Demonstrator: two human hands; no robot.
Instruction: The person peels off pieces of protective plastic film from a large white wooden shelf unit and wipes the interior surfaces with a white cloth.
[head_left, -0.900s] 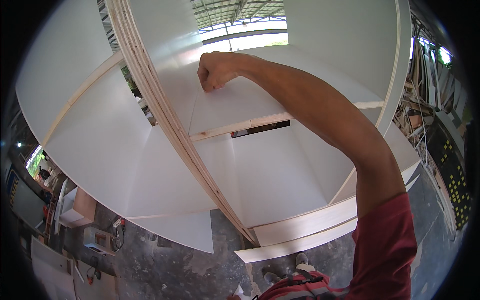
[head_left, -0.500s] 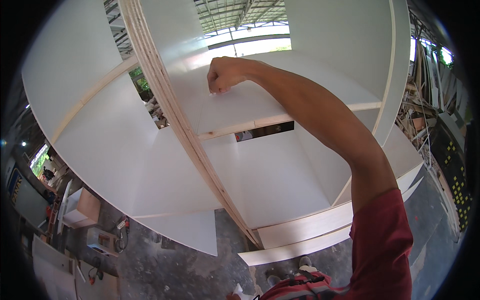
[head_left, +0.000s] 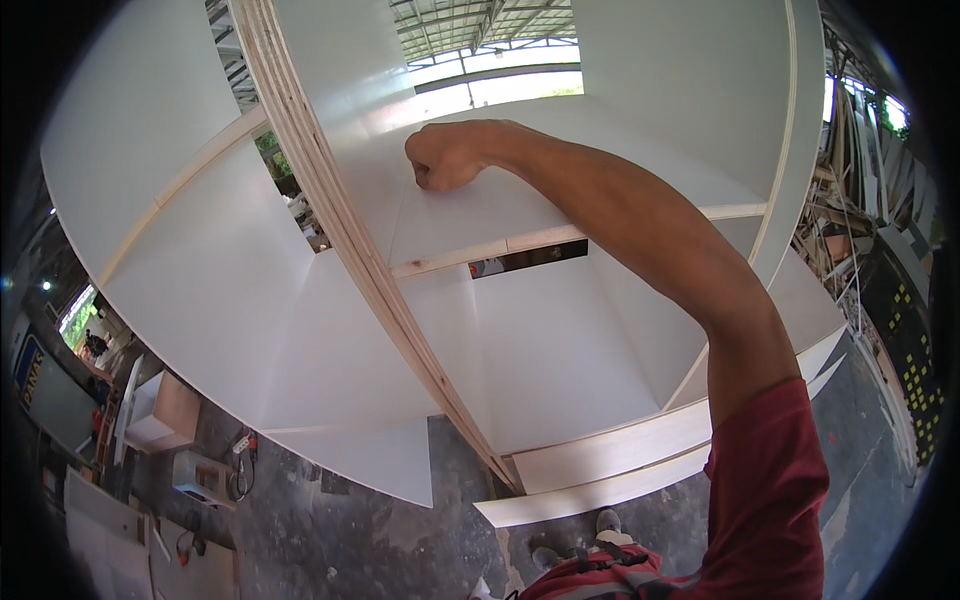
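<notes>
My right hand (head_left: pixel 445 156) is closed in a fist over the white shelf (head_left: pixel 540 205) of an unfinished plywood cabinet, near the upright divider. Its fingers are curled under, so whatever they may hold is hidden. My right arm reaches across the cabinet's right bay from the lower right. The shelf has a bare wood front edge (head_left: pixel 508 246). Beside it, the thick upright divider (head_left: pixel 340 200) shows layered raw wood along its edge. At the bottom of the picture a small piece of crumpled white material (head_left: pixel 480 589) shows beside my body; my left hand is out of sight.
Below the shelf lies a lower compartment (head_left: pixel 550 350). A loose pale strip (head_left: pixel 590 492) lies by the cabinet's base near my shoes (head_left: pixel 608 522). On the left stand a wooden box (head_left: pixel 165 410) and a small stool (head_left: pixel 203 478). Scrap wood (head_left: pixel 835 210) is piled at right.
My right hand has shifted slightly left and down on the shelf, and the white bit under its fingers no longer shows. My left hand has dropped out of the picture.
</notes>
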